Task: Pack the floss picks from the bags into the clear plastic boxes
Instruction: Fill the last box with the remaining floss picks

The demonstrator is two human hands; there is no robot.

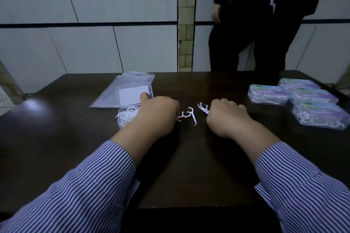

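Both hands are down on the dark brown tabletop: the left hand is curled, pinching a small cluster of white plastic floss picks at its fingertips, and the right hand is curled on a few more white picks. An open clear plastic box, part filled with picks, sits touching the left hand's outer side, its lid lying over an empty clear zip bag. That box lies left of both bunches, so the left hand looks nearer. Four closed, filled boxes sit well apart to the right.
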